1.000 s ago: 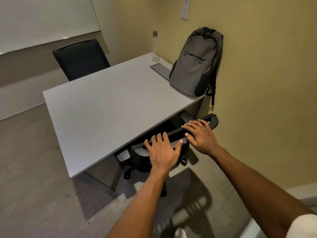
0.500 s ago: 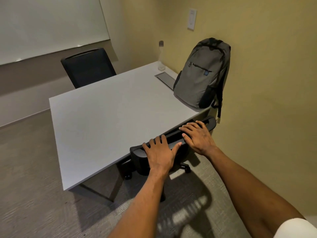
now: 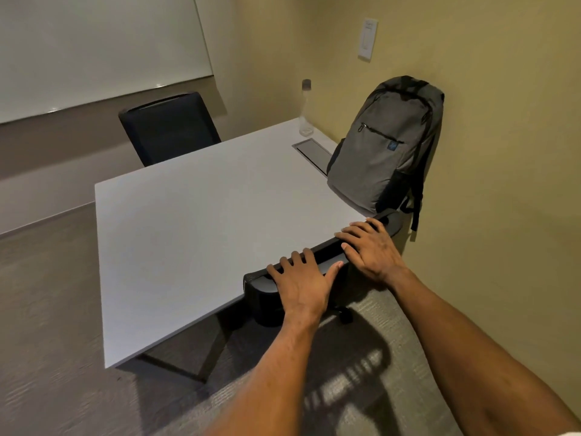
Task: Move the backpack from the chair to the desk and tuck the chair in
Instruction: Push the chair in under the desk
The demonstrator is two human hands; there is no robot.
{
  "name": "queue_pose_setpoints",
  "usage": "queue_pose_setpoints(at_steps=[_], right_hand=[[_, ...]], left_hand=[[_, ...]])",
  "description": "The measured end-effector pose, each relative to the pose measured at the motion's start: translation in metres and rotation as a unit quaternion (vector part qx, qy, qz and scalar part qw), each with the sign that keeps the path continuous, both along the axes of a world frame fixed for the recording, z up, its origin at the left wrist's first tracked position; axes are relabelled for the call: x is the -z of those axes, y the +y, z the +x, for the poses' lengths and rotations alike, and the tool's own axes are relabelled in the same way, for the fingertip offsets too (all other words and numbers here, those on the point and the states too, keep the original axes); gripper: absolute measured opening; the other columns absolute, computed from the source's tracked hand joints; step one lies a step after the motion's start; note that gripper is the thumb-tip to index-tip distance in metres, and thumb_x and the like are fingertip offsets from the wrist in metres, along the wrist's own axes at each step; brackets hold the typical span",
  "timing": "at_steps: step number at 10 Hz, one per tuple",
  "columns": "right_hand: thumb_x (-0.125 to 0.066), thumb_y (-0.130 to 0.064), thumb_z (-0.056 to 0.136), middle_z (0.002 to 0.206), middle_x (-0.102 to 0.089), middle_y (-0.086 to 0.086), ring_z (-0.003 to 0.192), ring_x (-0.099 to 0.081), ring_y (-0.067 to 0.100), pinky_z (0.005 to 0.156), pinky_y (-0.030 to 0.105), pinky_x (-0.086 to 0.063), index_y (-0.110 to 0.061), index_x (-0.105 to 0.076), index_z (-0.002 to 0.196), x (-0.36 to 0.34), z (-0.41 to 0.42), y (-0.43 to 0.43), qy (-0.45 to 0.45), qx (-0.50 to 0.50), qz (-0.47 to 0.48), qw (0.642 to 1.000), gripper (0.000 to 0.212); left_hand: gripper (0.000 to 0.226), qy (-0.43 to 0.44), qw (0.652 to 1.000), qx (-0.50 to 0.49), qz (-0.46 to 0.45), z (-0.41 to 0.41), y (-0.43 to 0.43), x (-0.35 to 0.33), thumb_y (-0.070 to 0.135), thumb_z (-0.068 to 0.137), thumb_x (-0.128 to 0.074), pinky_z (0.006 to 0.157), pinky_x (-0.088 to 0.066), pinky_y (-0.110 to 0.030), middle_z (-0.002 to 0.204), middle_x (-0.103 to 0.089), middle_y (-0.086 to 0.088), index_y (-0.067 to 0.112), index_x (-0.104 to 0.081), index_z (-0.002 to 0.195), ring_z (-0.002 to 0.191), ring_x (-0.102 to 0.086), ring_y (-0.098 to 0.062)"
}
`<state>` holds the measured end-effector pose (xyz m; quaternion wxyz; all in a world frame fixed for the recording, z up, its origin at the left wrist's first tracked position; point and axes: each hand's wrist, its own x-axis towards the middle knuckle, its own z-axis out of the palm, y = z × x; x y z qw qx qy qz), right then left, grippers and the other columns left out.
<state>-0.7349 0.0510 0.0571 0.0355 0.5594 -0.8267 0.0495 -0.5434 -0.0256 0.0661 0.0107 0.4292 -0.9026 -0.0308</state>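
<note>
A small room with yellow-beige walls and grey carpet holds a white desk [image 3: 201, 234] whose right side stands close to the wall. On the far right corner of the desk the grey backpack [image 3: 385, 146] stands upright and leans back against the wall; its zippers look closed, so what is inside cannot be seen, and one black strap hangs down past the desk edge. Behind the backpack, near the room corner, a clear bottle [image 3: 306, 111] with a grey cap stands upright; whether it has liquid in it I cannot tell. Between the bottle and the backpack a flat grey cable hatch [image 3: 312, 151] is set in the desk top, with its lid down. The black office chair [image 3: 267, 294] is at the near edge of the desk, its seat hidden under the top and its backrest touching or almost touching the edge. The left hand [image 3: 303, 284] lies flat on the top of the backrest with fingers spread and thumb pointing right. The right hand [image 3: 369, 247] rests beside it on the same backrest top, fingers stretched out and slightly apart, not curled around anything. A second dark chair [image 3: 169, 127] stands at the far side of the desk, under a whiteboard [image 3: 94, 48]. A white switch plate [image 3: 367, 39] is on the right wall above the backpack.
</note>
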Motion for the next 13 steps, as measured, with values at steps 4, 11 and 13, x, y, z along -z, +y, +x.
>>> queue_pose_setpoints(at_steps=[4,11,13], right_hand=[[-0.014,-0.055,0.105,0.158,-0.05,-0.003,0.151,-0.04,0.019,0.127,0.049,-0.021,-0.035,-0.043,0.154,-0.006,0.011,0.008,0.002,0.004,0.038,0.999,0.061],[-0.012,-0.06,0.108,0.178,-0.002,0.003,0.165,-0.001,0.021,0.134,0.051,0.0,-0.022,-0.003,0.168,-0.041,0.116,0.017,-0.016,0.078,0.086,0.993,0.071],[-0.009,-0.064,0.106,0.178,0.001,0.001,0.165,0.001,0.019,0.134,0.049,0.001,-0.022,-0.002,0.168,-0.05,0.18,-0.016,-0.023,0.045,0.063,0.997,0.076]], left_hand=[[0.099,0.024,0.999,0.009,0.036,0.006,0.0,0.0,0.088,0.091,-0.012,0.116,-0.032,-0.068,0.151,-0.057,-0.015,0.017,-0.044,0.152,0.14,-0.051,-0.039],[0.071,0.12,0.988,0.047,0.09,0.093,-0.018,-0.01,0.056,0.109,-0.018,0.131,0.001,-0.066,0.178,-0.012,-0.012,0.017,-0.012,0.168,0.166,-0.004,-0.029],[0.066,0.197,0.975,0.056,0.089,0.15,-0.055,-0.014,0.047,0.112,-0.024,0.136,0.0,-0.048,0.178,-0.016,-0.008,0.013,-0.014,0.169,0.166,-0.006,-0.022]])
